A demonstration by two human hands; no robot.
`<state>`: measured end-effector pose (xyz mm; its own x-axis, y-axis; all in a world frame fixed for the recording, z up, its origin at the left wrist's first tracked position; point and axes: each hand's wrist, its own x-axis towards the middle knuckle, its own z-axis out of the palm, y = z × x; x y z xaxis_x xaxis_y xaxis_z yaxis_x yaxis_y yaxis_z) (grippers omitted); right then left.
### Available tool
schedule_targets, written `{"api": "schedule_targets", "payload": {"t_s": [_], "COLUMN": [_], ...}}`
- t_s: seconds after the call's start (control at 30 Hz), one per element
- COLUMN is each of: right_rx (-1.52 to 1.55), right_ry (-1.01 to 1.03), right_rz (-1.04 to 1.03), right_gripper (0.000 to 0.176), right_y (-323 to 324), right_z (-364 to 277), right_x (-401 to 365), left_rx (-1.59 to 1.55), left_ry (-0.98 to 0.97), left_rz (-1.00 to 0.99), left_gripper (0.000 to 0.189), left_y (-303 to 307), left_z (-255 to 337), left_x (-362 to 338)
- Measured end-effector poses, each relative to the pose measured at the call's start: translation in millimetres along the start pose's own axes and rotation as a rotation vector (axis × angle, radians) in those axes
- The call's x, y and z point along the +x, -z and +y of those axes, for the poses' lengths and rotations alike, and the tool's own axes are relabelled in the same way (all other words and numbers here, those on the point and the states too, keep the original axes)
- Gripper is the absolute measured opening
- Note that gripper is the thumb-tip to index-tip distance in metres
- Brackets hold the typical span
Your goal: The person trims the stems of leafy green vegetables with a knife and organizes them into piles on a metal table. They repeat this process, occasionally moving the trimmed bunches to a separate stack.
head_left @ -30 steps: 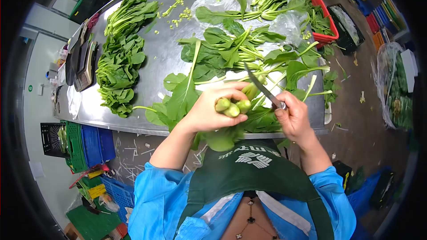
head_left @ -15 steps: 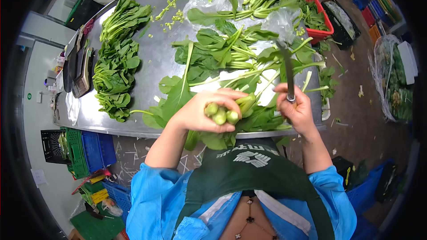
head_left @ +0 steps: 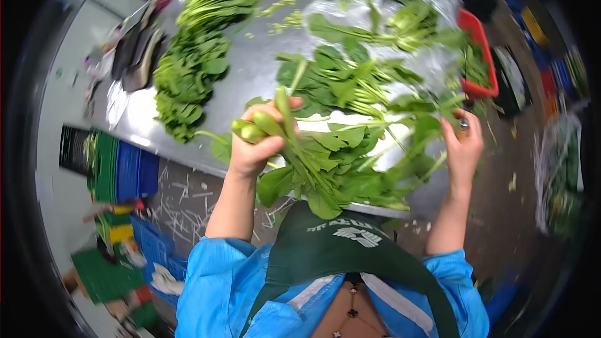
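Observation:
Thick pale stems of leafy greens (head_left: 300, 163) are gripped in my left hand (head_left: 253, 141), close to the table's front edge. Their cut ends point left, and their leaves hang down toward the apron. My right hand (head_left: 464, 150) is closed around a knife (head_left: 463, 124) at the right side of the table. Only the metal collar and a bit of handle show clearly; the blade cannot be made out. Between my hands lies a loose heap of leafy greens (head_left: 357, 91), spread over a white surface and reaching the table edge.
A neat row of greens (head_left: 191, 69) lies on the left of the metal table (head_left: 263, 37), beside a dark scale (head_left: 141, 59). Clear plastic (head_left: 438, 66) lies among more greens at the back. A red crate (head_left: 479, 56) stands at the right; blue crates (head_left: 138, 169) stand lower left.
My left hand has moved left and up with the stems, whose leaves now swing downward. My right hand has moved right with the knife, and its blade no longer shows clearly. The view has shifted.

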<state>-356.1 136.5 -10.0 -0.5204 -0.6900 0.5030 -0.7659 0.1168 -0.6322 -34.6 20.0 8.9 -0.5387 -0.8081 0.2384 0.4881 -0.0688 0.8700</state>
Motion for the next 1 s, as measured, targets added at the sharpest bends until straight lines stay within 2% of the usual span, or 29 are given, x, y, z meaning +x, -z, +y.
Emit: {"api": "schedule_targets", "payload": {"t_s": [0.03,0.07,0.1,0.13,0.2,0.23,0.27,0.33,0.4,0.43,0.53,0.57,0.67,0.7,0.73,0.8,0.83,0.9,0.93,1.0], "right_rx": [-0.134,-0.133,0.044,0.211,0.517,0.495,0.466,0.408,0.482,0.461,0.399,0.394,0.448,0.449,0.449,0.384,0.372,0.357,0.348,0.301], "right_ry": [0.065,0.095,0.047,-0.013,-0.128,-0.067,-0.005,0.078,-0.186,-0.236,-0.324,-0.312,-0.386,-0.367,-0.346,-0.308,-0.289,-0.288,-0.287,-0.269], "right_rz": [0.015,0.031,-0.019,-0.080,-0.373,-0.471,-0.560,-0.598,-0.584,-0.590,-0.641,-0.648,-0.667,-0.659,-0.648,-0.673,-0.670,-0.684,-0.689,-0.675], "right_gripper": [0.035,0.037,0.036,0.034,0.030,0.028,0.027,0.022,0.022,0.021,0.021,0.021,0.021,0.021,0.021,0.021,0.021,0.022,0.022,0.023], "right_y": [-3.4,-10.8,-22.2,-33.4,-67.6,-80.0,-91.4,-108.9,-123.6,-130.3,-152.9,-161.8,-188.9,-196.3,-203.2,-213.7,-217.1,-219.8,-219.7,-220.3], "right_z": [8.4,11.1,0.7,-11.7,-30.9,-41.6,-51.0,-59.8,-69.1,-74.7,-90.9,-99.4,-124.1,-131.3,-137.0,-139.4,-141.7,-151.0,-154.6,-160.0], "right_x": [4.6,4.0,1.1,-5.9,-29.7,-37.4,-42.5,-47.9,-53.8,-55.3,-62.0,-64.9,-75.2,-78.8,-80.9,-83.9,-85.6,-86.0,-85.9,-85.9], "left_rx": [-0.045,-0.090,-0.137,-0.115,-0.304,-0.334,-0.385,-0.402,-0.434,-0.381,-0.411,-0.387,-0.332,-0.089,0.168,0.629,0.620,0.558,0.551,1.103], "left_ry": [-0.040,-0.085,-0.101,-0.136,-0.194,-0.238,-0.296,-0.378,-0.444,-0.486,-0.436,-0.430,-0.245,-0.105,0.022,0.291,0.299,0.314,0.320,0.260], "left_rz": [0.114,0.223,0.323,0.362,0.427,0.435,0.428,0.531,0.639,0.615,0.782,0.905,1.115,1.232,1.297,1.624,1.625,1.330,1.333,1.564], "left_gripper": [0.041,0.046,0.054,0.054,0.074,0.080,0.072,0.057,0.044,0.040,0.036,0.033,0.031,0.035,0.051,0.065,0.065,0.069,0.069,0.056], "left_y": [10.2,24.0,40.6,52.2,76.8,103.3,130.4,191.0,250.4,280.4,373.0,401.1,504.4,528.9,541.7,578.8,593.9,612.1,604.0,584.3], "left_z": [4.9,8.0,8.7,16.1,31.7,39.2,48.9,74.2,103.0,115.8,153.4,161.1,158.4,148.6,134.9,96.2,75.9,44.3,47.1,68.0], "left_x": [-8.0,-16.8,-26.1,-34.6,-46.1,-54.9,-63.6,-80.7,-93.0,-96.5,-109.8,-111.7,-125.5,-133.4,-136.5,-136.2,-140.2,-150.9,-148.5,-134.3]}}
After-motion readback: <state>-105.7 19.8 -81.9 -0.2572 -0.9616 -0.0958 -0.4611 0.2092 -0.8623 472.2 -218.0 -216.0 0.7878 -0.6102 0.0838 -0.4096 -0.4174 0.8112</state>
